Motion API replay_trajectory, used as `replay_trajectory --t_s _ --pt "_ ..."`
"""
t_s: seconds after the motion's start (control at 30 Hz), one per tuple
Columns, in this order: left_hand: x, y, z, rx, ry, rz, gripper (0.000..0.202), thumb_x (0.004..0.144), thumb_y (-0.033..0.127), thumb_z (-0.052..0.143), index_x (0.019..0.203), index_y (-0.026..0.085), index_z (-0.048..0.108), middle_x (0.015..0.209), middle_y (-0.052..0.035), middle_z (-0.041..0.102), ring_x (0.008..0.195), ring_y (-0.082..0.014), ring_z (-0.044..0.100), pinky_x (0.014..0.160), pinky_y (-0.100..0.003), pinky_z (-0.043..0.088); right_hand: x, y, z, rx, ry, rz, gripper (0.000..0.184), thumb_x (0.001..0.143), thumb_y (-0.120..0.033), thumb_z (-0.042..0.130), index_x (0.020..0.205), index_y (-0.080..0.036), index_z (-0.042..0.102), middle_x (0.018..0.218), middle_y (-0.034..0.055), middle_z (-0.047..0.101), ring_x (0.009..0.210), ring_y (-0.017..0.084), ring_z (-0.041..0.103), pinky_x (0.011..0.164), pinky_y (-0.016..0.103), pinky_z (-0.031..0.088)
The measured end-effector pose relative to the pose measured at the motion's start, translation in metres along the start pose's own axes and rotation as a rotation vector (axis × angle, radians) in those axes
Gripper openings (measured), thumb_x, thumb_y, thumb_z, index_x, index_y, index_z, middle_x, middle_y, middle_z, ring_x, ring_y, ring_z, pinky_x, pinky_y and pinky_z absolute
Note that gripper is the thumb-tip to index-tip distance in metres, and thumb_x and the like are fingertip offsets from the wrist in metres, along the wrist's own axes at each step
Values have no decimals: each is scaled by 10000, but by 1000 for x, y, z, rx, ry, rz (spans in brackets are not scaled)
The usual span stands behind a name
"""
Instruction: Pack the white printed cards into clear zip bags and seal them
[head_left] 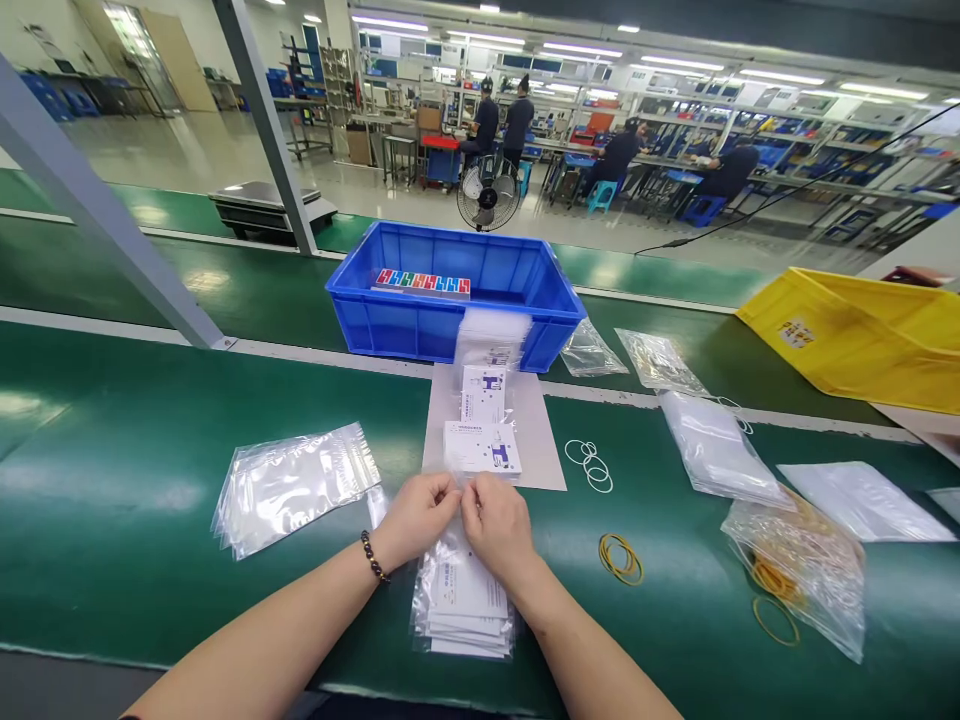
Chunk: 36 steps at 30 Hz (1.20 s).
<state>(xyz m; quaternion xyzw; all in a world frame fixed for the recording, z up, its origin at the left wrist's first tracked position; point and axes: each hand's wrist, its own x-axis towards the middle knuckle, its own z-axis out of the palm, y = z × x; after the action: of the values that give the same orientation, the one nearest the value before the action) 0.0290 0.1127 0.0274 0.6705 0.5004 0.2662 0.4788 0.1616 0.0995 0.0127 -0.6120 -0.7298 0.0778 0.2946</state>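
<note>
My left hand (420, 515) and my right hand (499, 525) meet at the top edge of a clear plastic bag (465, 580) with a printed white card inside. Both are closed in a pinch on that edge, thumbs close together. Under it lies a stack of similar bagged cards (469, 640). Just beyond my fingers, a small pile of white printed cards (480, 447) rests on a grey board (540, 440). More bagged cards (491, 345) lean against the blue bin behind. Flat clear zip bags (296, 485) are fanned out left of my left hand.
The blue bin (450, 325) holds a row of colourful-topped items. Right of the board lie white rubber bands (591, 465), yellow rubber bands (621, 558) and several plastic bags (720, 450). A yellow bin (862, 340) stands far right. A grey post (142, 220) rises at left.
</note>
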Motion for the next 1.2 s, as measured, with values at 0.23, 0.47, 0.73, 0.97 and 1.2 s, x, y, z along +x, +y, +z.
replay_trajectory --t_s 0.23,0.47,0.73,0.97,1.2 --pt "7 -1 -6 -151 97 -108 294 680 311 445 456 177 309 438 65 286 439 -66 271 437 -202 222 2 2 -4 32 78 -250 183 828 -249 400 928 -135 501 810 94 579 736 189 535 641 290 412" --pt "6 4 -26 -56 165 24 235 745 360 443 626 165 500 590 -3 512 576 -134 469 534 -246 381 4 4 -13 198 -158 -226 211 820 -139 348 816 -168 557 716 47 564 632 145 517 580 252 409" --pt "1 12 -51 399 -171 306 116 721 250 511 645 180 565 649 -25 548 720 -171 477 700 -290 372 12 7 -45 493 -555 -100 127 732 -179 525 606 -179 538 597 -28 516 575 103 472 563 212 383" --pt "2 7 -70 71 -218 115 428 695 466 489 405 174 372 477 12 367 506 -112 354 519 -245 317 9 23 -40 481 -404 46 356 794 -178 419 1144 -194 483 669 -27 556 577 100 509 574 218 429" --pt "6 4 -31 -182 -226 -11 401 743 468 462 484 161 459 420 48 344 426 -81 312 454 -224 269 1 16 -9 62 -133 -247 360 835 -158 304 1086 -123 560 783 100 647 690 184 587 626 297 460"
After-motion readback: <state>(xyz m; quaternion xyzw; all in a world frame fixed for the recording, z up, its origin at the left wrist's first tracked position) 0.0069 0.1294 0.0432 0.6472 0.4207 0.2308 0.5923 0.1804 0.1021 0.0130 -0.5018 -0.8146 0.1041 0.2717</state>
